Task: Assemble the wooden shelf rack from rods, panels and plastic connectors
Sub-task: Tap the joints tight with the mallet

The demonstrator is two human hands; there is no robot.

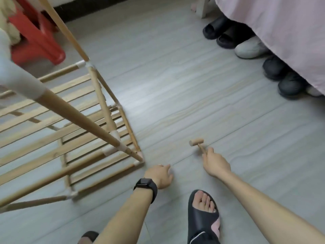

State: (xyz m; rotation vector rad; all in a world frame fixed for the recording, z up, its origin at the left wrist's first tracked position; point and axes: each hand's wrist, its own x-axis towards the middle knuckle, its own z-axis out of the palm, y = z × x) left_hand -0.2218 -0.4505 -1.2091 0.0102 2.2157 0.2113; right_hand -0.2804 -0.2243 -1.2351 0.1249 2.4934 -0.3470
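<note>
While right hand (215, 164) grips small wooden mallet (197, 143) by handle, low near floor (175, 81), I log: left hand (161, 176) empty, fingers loose, just beside corner connector (136, 163) of rack (79, 118). Rack stands left, slats (35, 110) fitted. Advise bracing rack, tapping connector squarely, lightly.

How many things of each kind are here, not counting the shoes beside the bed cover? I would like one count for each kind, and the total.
wooden rack: 1
wooden mallet: 1
red stool: 1
black watch: 1
black slippers on the feet: 2
Total: 6
</note>
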